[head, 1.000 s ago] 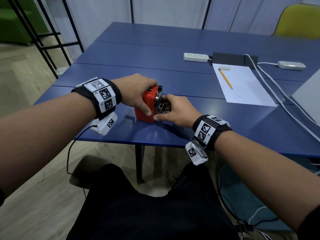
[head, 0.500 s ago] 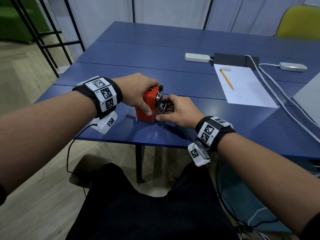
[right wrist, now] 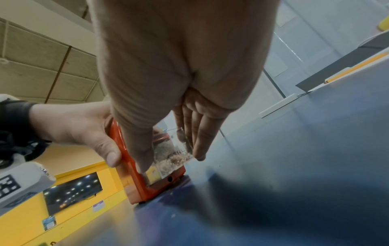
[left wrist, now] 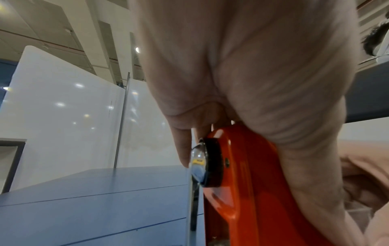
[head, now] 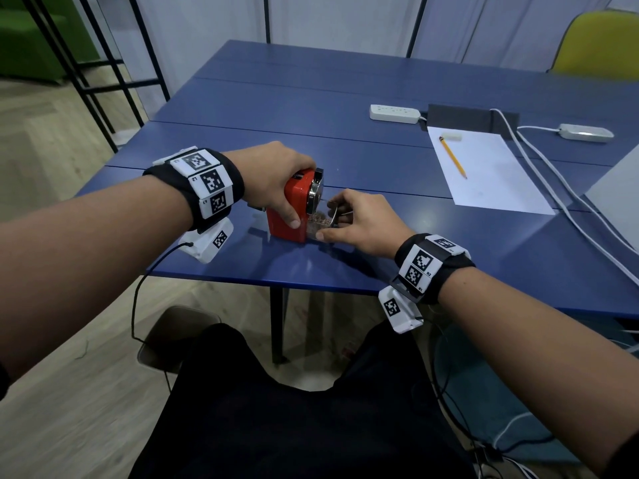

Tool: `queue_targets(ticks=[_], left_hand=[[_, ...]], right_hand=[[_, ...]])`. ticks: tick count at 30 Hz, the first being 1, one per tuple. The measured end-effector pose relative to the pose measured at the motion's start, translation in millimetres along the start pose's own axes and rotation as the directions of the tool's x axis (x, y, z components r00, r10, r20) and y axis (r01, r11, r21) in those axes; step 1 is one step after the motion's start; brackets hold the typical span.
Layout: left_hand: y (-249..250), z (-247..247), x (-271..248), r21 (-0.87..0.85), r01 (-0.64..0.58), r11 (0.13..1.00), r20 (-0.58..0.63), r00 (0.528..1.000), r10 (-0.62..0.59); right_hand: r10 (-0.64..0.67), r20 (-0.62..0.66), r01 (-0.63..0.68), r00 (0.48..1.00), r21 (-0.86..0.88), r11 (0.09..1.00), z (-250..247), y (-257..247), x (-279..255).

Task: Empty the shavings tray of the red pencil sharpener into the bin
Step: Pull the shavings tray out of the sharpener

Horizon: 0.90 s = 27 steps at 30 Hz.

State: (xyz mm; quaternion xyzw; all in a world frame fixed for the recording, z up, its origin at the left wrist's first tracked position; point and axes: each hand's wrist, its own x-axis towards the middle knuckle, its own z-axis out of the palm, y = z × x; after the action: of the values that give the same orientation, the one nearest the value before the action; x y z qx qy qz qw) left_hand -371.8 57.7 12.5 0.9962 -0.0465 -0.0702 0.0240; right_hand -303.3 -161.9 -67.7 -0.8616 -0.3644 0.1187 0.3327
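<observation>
The red pencil sharpener (head: 294,210) (left wrist: 248,179) (right wrist: 134,181) stands near the front edge of the blue table (head: 380,160). My left hand (head: 276,188) grips its body from above, thumb down the near side. My right hand (head: 352,219) (right wrist: 168,159) pinches the clear shavings tray (head: 316,226) (right wrist: 171,158) between thumb and fingers. The tray sticks partly out of the sharpener's right side, with brown shavings inside. A dark bin (head: 173,337) shows on the floor under the table's front edge.
A white sheet of paper (head: 491,174) with a yellow pencil (head: 453,162) and a white eraser (head: 451,136) lies at the right. Behind it are a white power strip (head: 394,114), a dark panel (head: 466,117) and white cables (head: 553,188). A yellow chair (head: 601,46) stands at the far right.
My right hand has drawn the clear tray rightward, partly out of the sharpener; before, it was pressed against the sharpener's side. The left hand keeps its grip.
</observation>
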Motion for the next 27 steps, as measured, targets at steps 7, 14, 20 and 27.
queue_targets(ticks=[7, 14, 20, 27], left_hand=[[-0.1, -0.6, -1.3, 0.006, -0.008, 1.000, 0.004, 1.000, 0.008], [1.1, -1.6, -3.2, 0.001, -0.014, 1.000, 0.005, 1.000, 0.014], [2.9, -3.2, -5.0, -0.002, -0.013, 1.000, 0.014, 1.000, 0.013], [4.1, -4.1, -5.8, 0.017, -0.007, 1.000, 0.023, 1.000, 0.007]], right_hand=[[-0.003, -0.011, 0.003, 1.000, -0.020, 1.000, 1.8, 0.5, -1.4], [0.002, -0.028, -0.003, 1.000, -0.034, 0.999, 1.9, 0.9, -2.4], [0.000, -0.030, -0.001, 1.000, -0.030, 1.000, 1.1, -0.6, -5.6], [-0.005, -0.041, 0.002, 0.999, -0.070, 0.998, 0.1, -1.3, -8.5]])
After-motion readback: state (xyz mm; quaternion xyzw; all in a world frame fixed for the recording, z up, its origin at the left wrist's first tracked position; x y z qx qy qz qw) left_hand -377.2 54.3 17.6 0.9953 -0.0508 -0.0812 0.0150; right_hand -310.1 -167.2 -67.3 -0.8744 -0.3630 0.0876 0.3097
